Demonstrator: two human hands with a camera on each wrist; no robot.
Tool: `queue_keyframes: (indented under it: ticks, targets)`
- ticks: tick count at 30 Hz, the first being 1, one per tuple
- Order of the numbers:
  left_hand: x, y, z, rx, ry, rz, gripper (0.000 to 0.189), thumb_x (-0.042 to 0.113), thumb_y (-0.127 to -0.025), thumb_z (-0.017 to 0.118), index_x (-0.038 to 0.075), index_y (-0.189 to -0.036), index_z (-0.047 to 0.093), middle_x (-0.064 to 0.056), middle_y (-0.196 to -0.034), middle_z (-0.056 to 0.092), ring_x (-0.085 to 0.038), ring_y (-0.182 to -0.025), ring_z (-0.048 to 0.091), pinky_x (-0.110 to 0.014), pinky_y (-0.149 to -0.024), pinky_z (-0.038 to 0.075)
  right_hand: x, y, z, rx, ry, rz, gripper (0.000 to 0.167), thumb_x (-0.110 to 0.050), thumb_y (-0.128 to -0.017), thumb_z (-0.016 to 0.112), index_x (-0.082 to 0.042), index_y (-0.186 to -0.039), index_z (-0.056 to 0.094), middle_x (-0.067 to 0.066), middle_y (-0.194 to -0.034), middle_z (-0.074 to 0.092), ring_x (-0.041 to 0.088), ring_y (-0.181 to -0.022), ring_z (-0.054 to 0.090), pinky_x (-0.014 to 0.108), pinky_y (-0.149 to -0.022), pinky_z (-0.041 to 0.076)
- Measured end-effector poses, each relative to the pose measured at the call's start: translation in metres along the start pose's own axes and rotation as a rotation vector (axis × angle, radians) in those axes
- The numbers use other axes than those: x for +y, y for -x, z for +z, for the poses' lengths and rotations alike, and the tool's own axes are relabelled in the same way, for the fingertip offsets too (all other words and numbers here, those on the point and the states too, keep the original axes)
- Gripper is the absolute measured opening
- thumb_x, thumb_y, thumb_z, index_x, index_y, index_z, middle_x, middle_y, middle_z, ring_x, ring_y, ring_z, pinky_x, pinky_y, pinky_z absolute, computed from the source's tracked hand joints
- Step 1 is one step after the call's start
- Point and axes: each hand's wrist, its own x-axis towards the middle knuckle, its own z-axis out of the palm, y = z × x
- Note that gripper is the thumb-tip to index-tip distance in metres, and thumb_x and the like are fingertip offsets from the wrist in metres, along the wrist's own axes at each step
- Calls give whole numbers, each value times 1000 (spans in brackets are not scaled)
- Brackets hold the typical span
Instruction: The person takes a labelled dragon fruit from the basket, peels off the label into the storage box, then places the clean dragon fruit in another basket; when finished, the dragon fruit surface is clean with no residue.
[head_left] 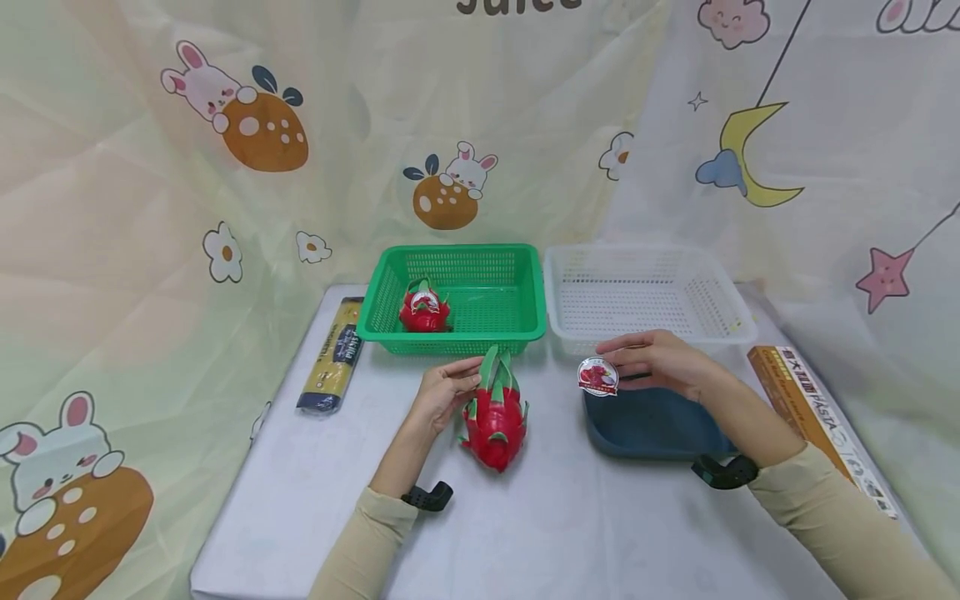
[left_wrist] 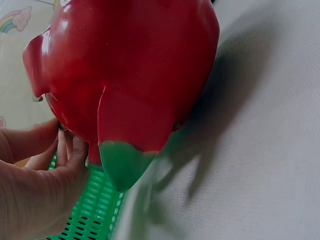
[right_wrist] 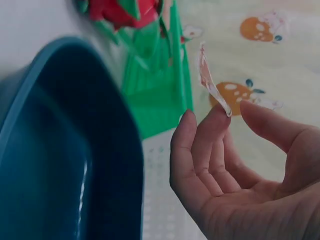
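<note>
Two dragon fruits counted: one red dragon fruit [head_left: 497,423] at your left hand [head_left: 442,392], its leafy end pinched between thumb and fingers; one labelled fruit [head_left: 425,323] in one green basket [head_left: 450,344] beyond those fingertips. Your right hand [head_left: 660,362]: fingers loosely bent, thumb apart, one round sticker [head_left: 597,377] clinging to a fingertip. One blue basin [head_left: 656,429] below, one white basket [head_left: 720,329] beyond these fingers.

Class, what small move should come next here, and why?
Probably bring the right hand leftward and press the round white-rimmed sticker it carries onto the glossy red dragon fruit with green leaves: the left hand holds that fruit, which shows no sticker, while the similar fruit in the green plastic basket bears one.
</note>
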Motion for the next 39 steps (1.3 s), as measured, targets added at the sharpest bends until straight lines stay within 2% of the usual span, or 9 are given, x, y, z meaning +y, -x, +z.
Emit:
queue_keyframes:
  ticks: [8, 17, 22, 30, 39]
  targets:
    - [-2, -1, -1, -7, 1, 6, 37, -5, -95, 69, -2, -133, 69, -17, -121, 74, -14, -98, 73, -30, -86, 61, 7, -5, -17, -6, 81, 89, 54, -25, -106, 63, 8, -147, 52, 9, -118, 74, 23, -104, 72, 45, -97, 60]
    - [-1, -1, -3, -3, -7, 8, 37, -4, -96, 68, -1, -133, 69, -14, -120, 75, -14, -99, 72, -29, -87, 61, 29, -21, -31, -26, 157, 153, 43, -19, -106, 59, 7, -140, 60, 8, -112, 74, 22, -99, 72, 46, -93, 61]
    - [-2, -1, -3, -10, -15, 6, 38, -4, -98, 67, -2, -136, 67, -14, -119, 75, -14, -100, 73, -28, -87, 61, 38, -27, -29, -28, 197, 181, 40, -17, -106, 58, 8, -135, 63, 6, -104, 74, 21, -92, 70, 46, -91, 62]
    - [-2, 0, -1, -3, -28, -7, 37, -3, -98, 67, 2, -134, 69, -12, -119, 75, -15, -102, 73, -29, -87, 61, 47, -31, -25, -29, 224, 194, 39, -16, -105, 57, 9, -134, 64, 12, -112, 72, 21, -94, 71, 47, -89, 62]
    - [-2, 1, -2, -11, -34, -7, 38, -3, -99, 65, 0, -137, 67, -14, -122, 75, -15, -103, 73, -29, -89, 61, 56, -39, -23, -6, 276, 240, 39, -19, -102, 64, 9, -129, 67, 13, -110, 74, 22, -95, 72, 46, -86, 63]
